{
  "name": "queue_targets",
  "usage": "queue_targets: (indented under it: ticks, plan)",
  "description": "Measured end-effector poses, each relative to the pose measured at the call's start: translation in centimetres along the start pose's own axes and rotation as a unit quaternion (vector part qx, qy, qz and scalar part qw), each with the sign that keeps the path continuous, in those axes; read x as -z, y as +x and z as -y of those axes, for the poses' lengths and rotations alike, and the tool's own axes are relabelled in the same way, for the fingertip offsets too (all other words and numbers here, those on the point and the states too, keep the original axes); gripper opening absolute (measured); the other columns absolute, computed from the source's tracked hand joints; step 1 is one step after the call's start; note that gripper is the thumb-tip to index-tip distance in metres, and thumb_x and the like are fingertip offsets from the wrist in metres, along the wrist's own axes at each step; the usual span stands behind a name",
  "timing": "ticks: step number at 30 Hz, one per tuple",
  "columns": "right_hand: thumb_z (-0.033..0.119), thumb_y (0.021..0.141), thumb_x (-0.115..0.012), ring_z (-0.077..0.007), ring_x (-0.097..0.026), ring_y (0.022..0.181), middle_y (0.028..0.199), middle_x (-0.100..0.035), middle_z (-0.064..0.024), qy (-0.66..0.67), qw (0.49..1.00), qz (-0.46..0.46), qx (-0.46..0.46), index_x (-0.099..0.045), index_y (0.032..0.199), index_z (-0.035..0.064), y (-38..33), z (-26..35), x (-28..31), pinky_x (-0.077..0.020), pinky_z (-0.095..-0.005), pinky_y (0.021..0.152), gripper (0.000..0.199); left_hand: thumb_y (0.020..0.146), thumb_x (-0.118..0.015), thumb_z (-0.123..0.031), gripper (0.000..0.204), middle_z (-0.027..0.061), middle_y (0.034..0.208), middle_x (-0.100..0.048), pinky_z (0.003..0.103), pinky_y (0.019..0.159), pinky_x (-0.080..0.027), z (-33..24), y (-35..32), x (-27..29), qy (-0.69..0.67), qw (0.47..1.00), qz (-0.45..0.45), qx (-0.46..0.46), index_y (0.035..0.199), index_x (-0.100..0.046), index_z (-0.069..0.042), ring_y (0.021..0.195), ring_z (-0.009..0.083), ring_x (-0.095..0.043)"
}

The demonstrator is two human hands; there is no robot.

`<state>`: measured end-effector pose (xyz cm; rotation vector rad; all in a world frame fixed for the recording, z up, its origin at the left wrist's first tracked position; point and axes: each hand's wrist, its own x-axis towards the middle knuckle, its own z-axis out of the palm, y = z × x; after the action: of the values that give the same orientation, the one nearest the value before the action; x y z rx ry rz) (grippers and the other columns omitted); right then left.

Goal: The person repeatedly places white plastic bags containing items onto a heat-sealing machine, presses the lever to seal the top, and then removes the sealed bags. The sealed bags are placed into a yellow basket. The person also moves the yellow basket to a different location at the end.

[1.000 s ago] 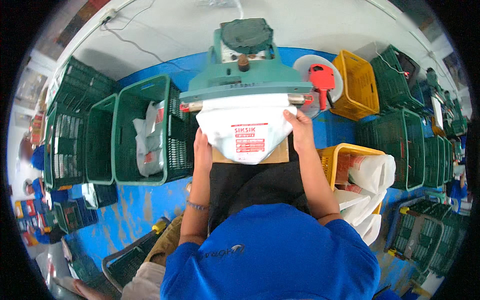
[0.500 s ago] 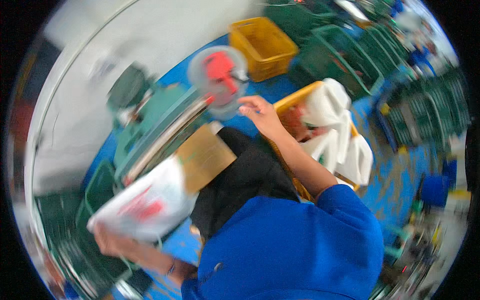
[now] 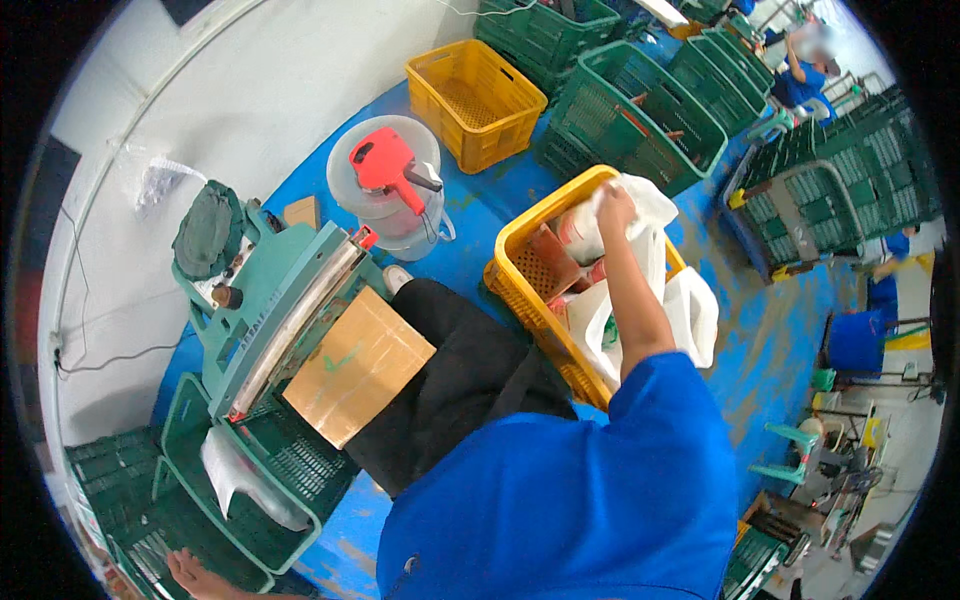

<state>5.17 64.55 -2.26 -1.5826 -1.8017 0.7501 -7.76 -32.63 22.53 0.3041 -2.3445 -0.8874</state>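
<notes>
My right hand is closed on the top of a white plastic bag with red print, inside a yellow crate at my right. More white bags hang over that crate's side. At the lower left my left hand is empty with its fingers apart, beside the green crates. One of those, a green crate, has a white plastic bag lying in it. Between my hands a cardboard box rests against a green bag-sealing machine with a long bar.
A red handheld tool lies on a round translucent tub ahead. Behind it stand another yellow crate and several green crates. Stacked green crates sit on a trolley at right. A person in blue is far right.
The white bag with red print has left my left hand, and a white bag now lies in the green crate. My right hand has moved right from beside the sealer into the yellow crate.
</notes>
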Motion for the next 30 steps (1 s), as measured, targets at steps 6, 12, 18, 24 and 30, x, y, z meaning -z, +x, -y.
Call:
queue_targets:
  ticks: [6,12,18,24,30]
  plan:
    - [0.028,0.092,-0.058,-0.0409,-0.054,0.064,0.067,-0.056,-0.0243,-0.073,0.937,-0.112,0.323,-0.056,0.074,-0.003,-4.6,7.7,10.3,-0.0403,-0.0475,0.06,0.036,0.097,-0.046,-0.023,0.034,0.0093,0.106,-0.065,0.029,0.084,-0.047,-8.3,-5.2,-5.6,-0.06,0.975,0.181,0.114,0.122,-0.059,-0.003,0.097,0.0175,-0.061]
    - [0.023,0.091,-0.061,-0.0142,-0.042,0.057,0.06,-0.048,-0.0048,0.068,0.85,0.118,0.508,-0.058,0.075,-0.0007,-7.7,25.6,20.4,-0.0395,-0.0316,0.056,0.029,0.094,-0.053,-0.009,0.021,0.0096,0.104,-0.064,0.031,0.095,-0.041,-27.2,-8.8,-18.2,-0.141,0.914,0.362,-0.119,0.108,-0.063,0.003,0.103,0.0188,-0.058]
    - [0.028,0.095,-0.058,-0.0053,-0.055,0.067,0.081,-0.063,0.0022,0.345,0.755,0.275,0.485,-0.065,0.087,0.0023,-11.2,38.1,23.8,-0.044,-0.022,0.062,0.028,0.082,-0.061,-0.008,0.048,0.0088,0.132,-0.054,0.039,0.105,-0.034,-45.5,-9.1,-23.2,-0.284,0.759,0.227,-0.54,0.13,-0.053,-0.014,0.123,0.0272,-0.046]
    - [0.02,0.088,-0.06,-0.015,-0.057,0.058,0.067,-0.064,-0.0065,0.264,0.737,0.369,0.501,-0.067,0.082,-0.0005,-19.9,40.7,21.6,-0.0464,-0.0285,0.055,0.023,0.076,-0.072,-0.012,0.067,0.0193,0.137,-0.045,0.042,0.107,-0.028,-51.4,-8.6,-22.0,-0.338,0.645,0.3,-0.617,0.136,-0.044,-0.003,0.128,0.034,-0.038]
    - [0.029,0.095,-0.056,-0.0089,-0.055,0.066,0.071,-0.06,-0.0042,0.284,0.508,0.452,0.676,-0.065,0.09,0.0016,-32.6,41.0,13.2,-0.0462,-0.0274,0.061,0.03,0.082,-0.066,-0.017,0.055,0.0119,0.137,-0.048,0.042,0.109,-0.026,-43.1,-2.9,-20.2,-0.15,0.63,0.408,-0.644,0.134,-0.049,-0.014,0.127,0.0327,-0.039]
